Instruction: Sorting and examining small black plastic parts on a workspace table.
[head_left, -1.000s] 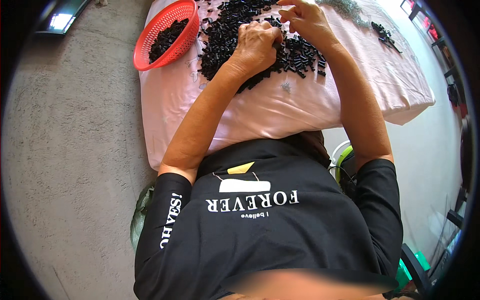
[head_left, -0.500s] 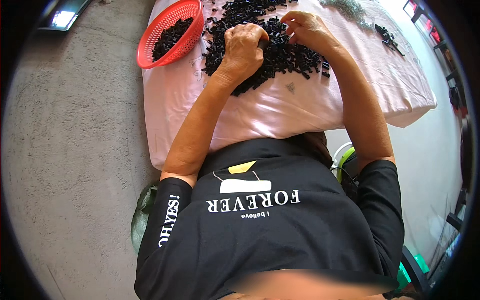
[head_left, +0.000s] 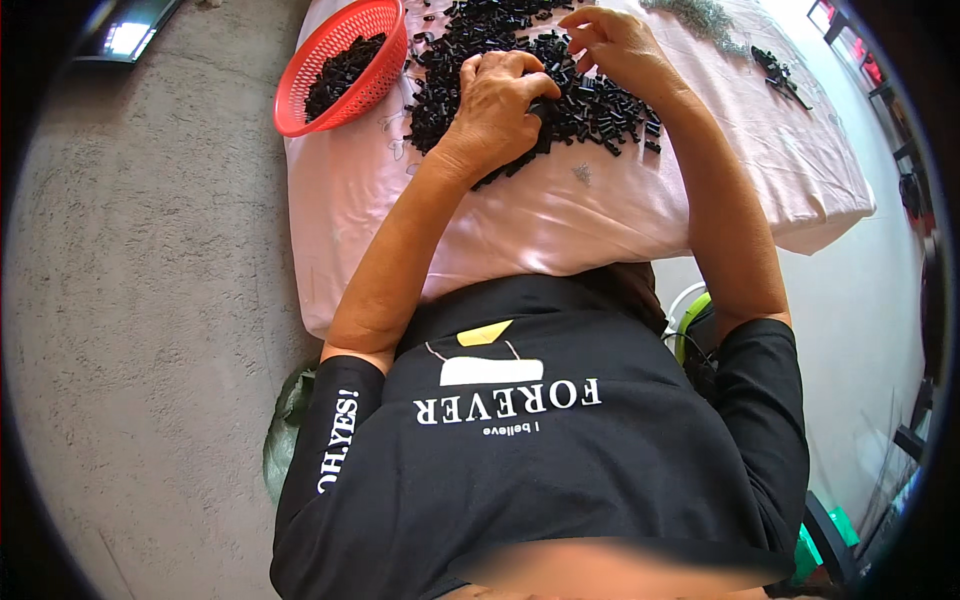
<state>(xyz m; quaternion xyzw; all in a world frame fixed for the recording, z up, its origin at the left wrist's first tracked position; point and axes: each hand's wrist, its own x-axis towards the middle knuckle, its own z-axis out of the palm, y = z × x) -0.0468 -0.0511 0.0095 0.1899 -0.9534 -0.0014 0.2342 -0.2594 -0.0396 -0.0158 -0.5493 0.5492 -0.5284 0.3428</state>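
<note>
A wide heap of small black tube-like pieces (head_left: 590,112) lies spread over the pink cloth. At the near-left side of this heap is my left hand (head_left: 497,112), its fingers curled. A dark rounded piece (head_left: 542,106) shows beneath its thumb; its kind is hard to make out against the heap. My right hand (head_left: 622,50) hovers over the heap's right side. Its fingers are bent but apart, and nothing shows between them.
A red mesh basket (head_left: 290,110) holding more black pieces stands at the table's left edge. Toward the far right lie a pile of thin silvery bits (head_left: 695,20) and a small cluster of black pieces (head_left: 778,75). The cloth-covered table (head_left: 600,225) ends just before my body.
My left hand has shifted slightly right and turned, with the dark piece still at its thumb. My right hand has moved a little farther away from me.
</note>
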